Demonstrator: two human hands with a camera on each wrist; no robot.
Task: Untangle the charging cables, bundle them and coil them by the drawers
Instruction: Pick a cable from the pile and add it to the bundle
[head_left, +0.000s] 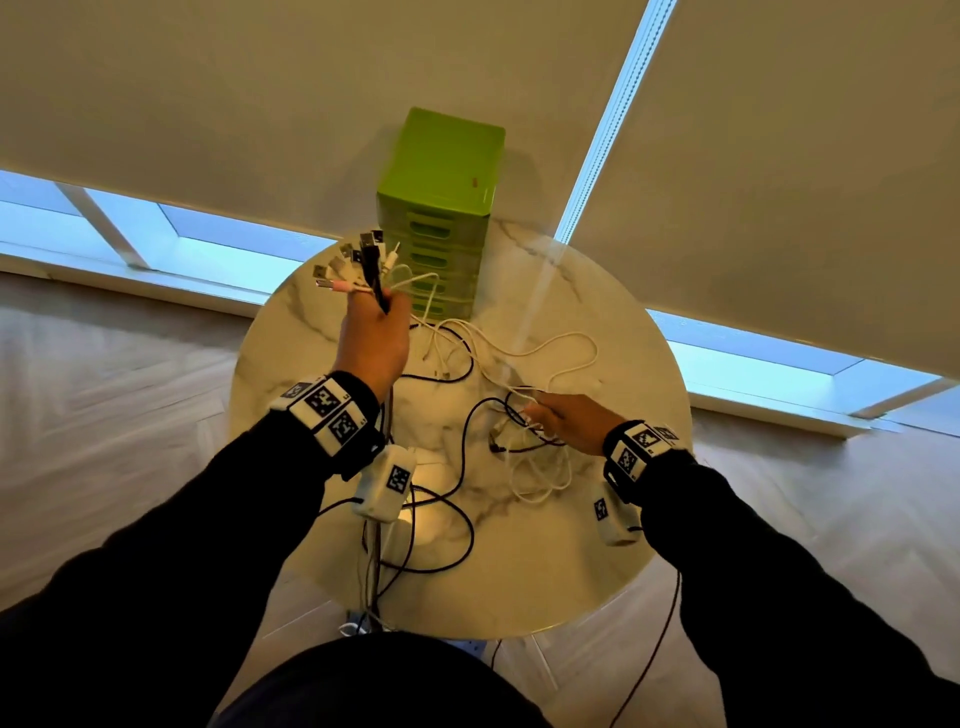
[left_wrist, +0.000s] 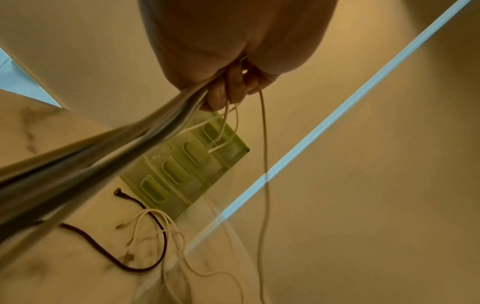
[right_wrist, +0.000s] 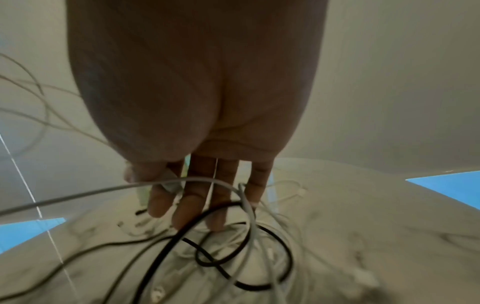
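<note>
- The left hand (head_left: 375, 338) is gripping a bunch of cables (head_left: 363, 265) in a closed fist, raised above the bench (head_left: 597, 545) at about 10 o'clock from its centre; the plug ends are fanning out above the knuckles.
- In the left wrist view, the fingers (left_wrist: 228, 90) are curling round the cables (left_wrist: 109, 156), whose lengths are running down toward the lower left corner, with thin white strands dangling from the fist.
- The right hand (head_left: 571, 421) is reaching over the bench at about 3 o'clock, fingers extended and slightly spread into a loose tangle (head_left: 524, 431) of black and white cables.
- In the right wrist view, the fingers (right_wrist: 197, 205) are lying straight among the loops (right_wrist: 233, 246); whether any strand is being pinched cannot be told.
- The two hands are well apart.
- The green drawers (head_left: 441, 208) are standing upright at 12 o'clock on the bench, at its far edge, with white cable trailing just in front of them.
- More black cable (head_left: 457, 530) is looping across the bench at 6 o'clock and hanging over the near edge.
</note>
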